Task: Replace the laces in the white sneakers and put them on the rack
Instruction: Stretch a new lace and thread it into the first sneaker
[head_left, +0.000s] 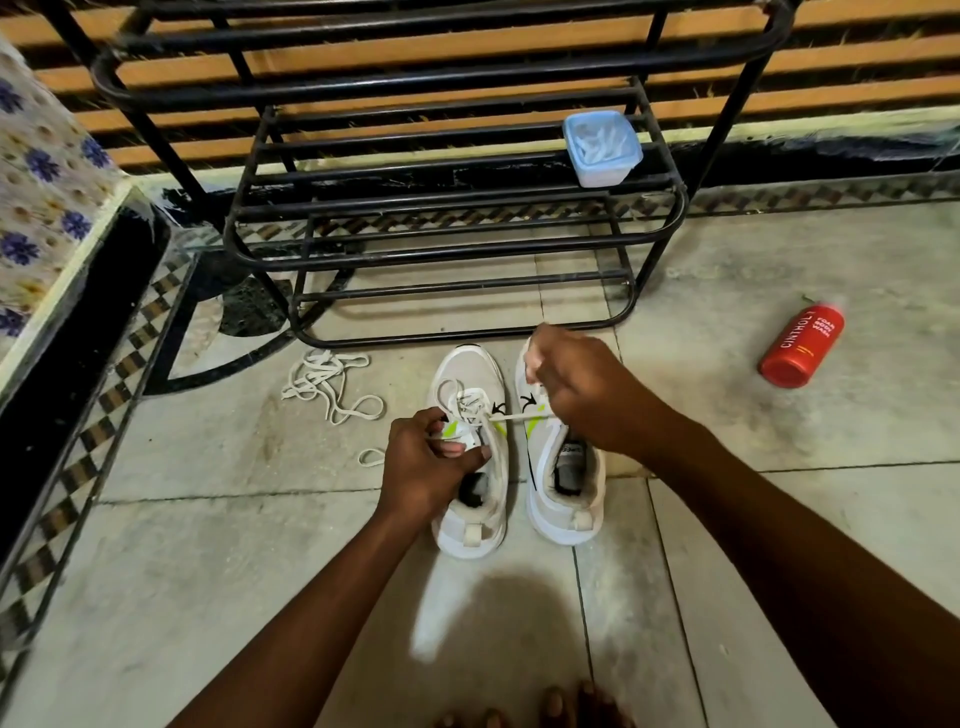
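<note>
Two white sneakers stand side by side on the tiled floor, toes toward the rack. The left sneaker (470, 374) carries a partly threaded white lace (511, 415). My left hand (431, 462) grips this shoe at its tongue and collar. My right hand (582, 395) hovers over the right sneaker (566, 493), pinching the lace end and holding it taut to the right. A loose pile of white laces (327, 384) lies on the floor to the left. The black metal shoe rack (457, 249) stands just beyond the shoes.
A blue-lidded plastic box (602, 148) sits on a middle shelf of the rack. A red bottle (802, 338) lies on the floor at right. A floral-covered ledge (47, 208) borders the left. My toes (550, 706) show at the bottom edge.
</note>
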